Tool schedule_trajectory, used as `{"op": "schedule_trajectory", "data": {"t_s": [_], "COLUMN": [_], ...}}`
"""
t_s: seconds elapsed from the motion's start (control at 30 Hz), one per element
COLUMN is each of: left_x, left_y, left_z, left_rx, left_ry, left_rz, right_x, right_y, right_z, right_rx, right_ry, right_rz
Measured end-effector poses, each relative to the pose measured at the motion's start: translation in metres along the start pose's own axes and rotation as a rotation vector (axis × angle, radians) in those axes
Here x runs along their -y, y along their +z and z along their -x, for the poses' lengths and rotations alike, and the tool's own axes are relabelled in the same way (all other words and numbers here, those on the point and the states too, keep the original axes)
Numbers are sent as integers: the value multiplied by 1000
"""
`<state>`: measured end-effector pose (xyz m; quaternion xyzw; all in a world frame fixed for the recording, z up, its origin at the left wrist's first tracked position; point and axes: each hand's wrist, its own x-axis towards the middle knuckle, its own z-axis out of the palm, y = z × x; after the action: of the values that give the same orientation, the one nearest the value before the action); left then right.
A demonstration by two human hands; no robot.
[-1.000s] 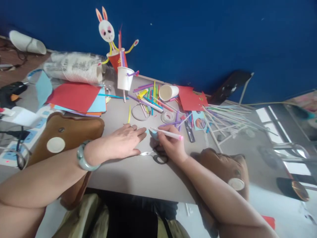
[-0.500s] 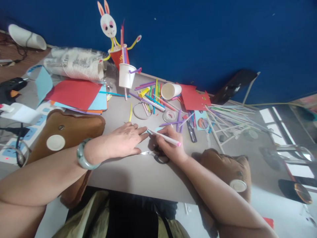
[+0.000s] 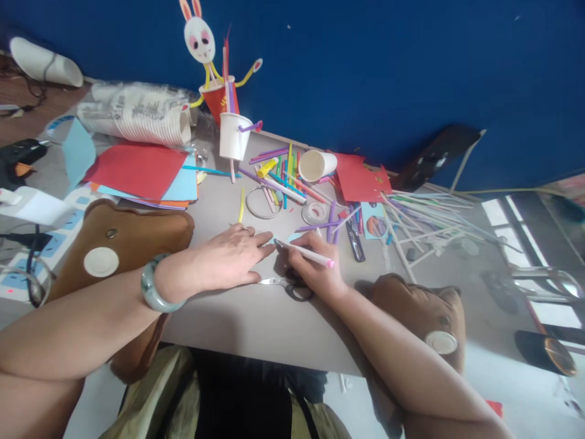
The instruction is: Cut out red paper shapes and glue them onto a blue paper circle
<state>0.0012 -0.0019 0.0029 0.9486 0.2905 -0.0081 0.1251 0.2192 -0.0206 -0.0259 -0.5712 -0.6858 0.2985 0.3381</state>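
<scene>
My left hand [image 3: 231,255] lies flat with its fingers apart, pressing on the table over a small light-blue piece of paper [image 3: 293,238] that shows in part beyond the fingertips. In my right hand [image 3: 317,265] is a white marker pen with a pink end [image 3: 315,256], its tip pointing left toward the left fingertips. A pair of scissors [image 3: 274,281] lies just below both hands, the dark handles partly in the right hand's shadow. A yellow straw piece [image 3: 241,205] rests above the left hand.
Behind stand a paper-cup rabbit figure [image 3: 200,40] and a white cup [image 3: 234,137] with straws. Red paper [image 3: 137,171], bagged cups [image 3: 137,113], a tape roll [image 3: 315,212], a utility knife [image 3: 355,242] and many straws [image 3: 429,213] lie around. Brown cushions [image 3: 123,238] flank the arms.
The marker tip has shifted very slightly near the left fingertips. Both hands otherwise keep their places, and the view has tilted a little.
</scene>
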Motion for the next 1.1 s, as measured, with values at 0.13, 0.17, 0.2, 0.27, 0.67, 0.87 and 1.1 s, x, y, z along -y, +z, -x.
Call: {"op": "schedule_trajectory", "data": {"t_s": [0.13,0.17,0.2,0.27,0.67,0.87,1.1], "left_x": [0,0,0,0,0,0,-1], "left_y": [2,2,2,3,2,3,3], "left_z": [0,0,0,0,1,0,0], "left_rx": [-22,-26,-28,-26,-23,-29,-16], "left_ry": [-6,-7,-6,-5,-2,2,-3], "left_rz": [4,9,15,22,19,9,-14], "right_x": [-1,-1,-1,0,1,1,2], "right_y": [0,0,0,0,0,0,0], "right_z": [-1,-1,-1,0,0,0,0], "right_rx": [2,6,8,13,21,20,30], "right_ry": [-5,-6,-6,-3,-6,-3,10], "right_rz": [41,43,44,45,48,47,64]}}
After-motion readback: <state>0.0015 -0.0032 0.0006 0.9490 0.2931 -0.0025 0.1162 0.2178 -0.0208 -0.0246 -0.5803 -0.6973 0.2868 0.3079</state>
